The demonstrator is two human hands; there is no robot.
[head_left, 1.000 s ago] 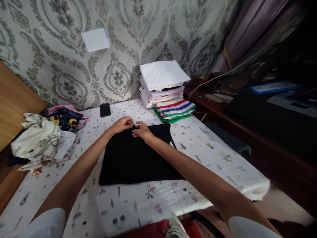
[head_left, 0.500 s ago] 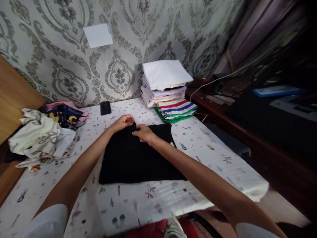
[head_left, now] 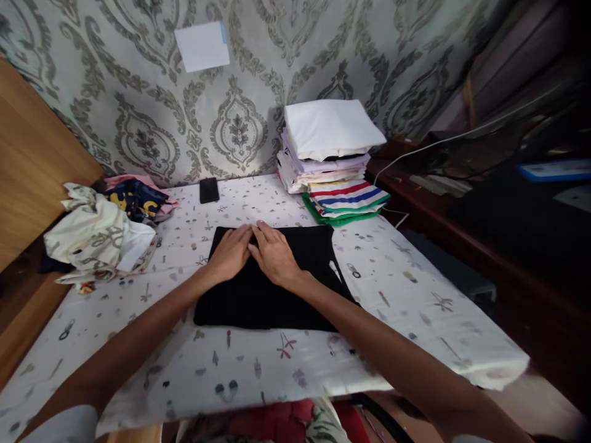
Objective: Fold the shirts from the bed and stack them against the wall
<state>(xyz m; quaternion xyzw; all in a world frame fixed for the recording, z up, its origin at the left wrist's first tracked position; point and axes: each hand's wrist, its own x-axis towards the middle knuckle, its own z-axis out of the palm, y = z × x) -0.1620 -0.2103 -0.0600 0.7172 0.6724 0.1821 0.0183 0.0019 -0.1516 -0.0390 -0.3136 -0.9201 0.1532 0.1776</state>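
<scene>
The cloth (head_left: 268,304) lies flat on the patterned sheet (head_left: 429,326), black and roughly rectangular, its longer sides running left to right. The left hand (head_left: 231,251) rests palm down at the middle of the cloth's far edge, fingers straight and close together, pressing on the fabric rather than pinching it. The right hand (head_left: 277,253) lies palm down just beside it at the same edge of the cloth, fingers stretched out and slightly apart, also gripping nothing that shows; whether the two hands touch, I cannot tell. The right forearm passes over the cloth's near right corner. A small white tag (head_left: 335,269) shows at the cloth's right edge. Beyond the cloth and to its right stands a stack (head_left: 335,126) of folded clothes, white on top, with a folded striped garment (head_left: 348,198) at its foot, nearer the cloth. Beyond the cloth and to its left lies a phone (head_left: 209,190). Well to the left of the cloth is a crumpled heap (head_left: 95,237) in white, navy and pink. The wall (head_left: 239,132) rises behind the cloth, with a paper (head_left: 202,46) on it.
</scene>
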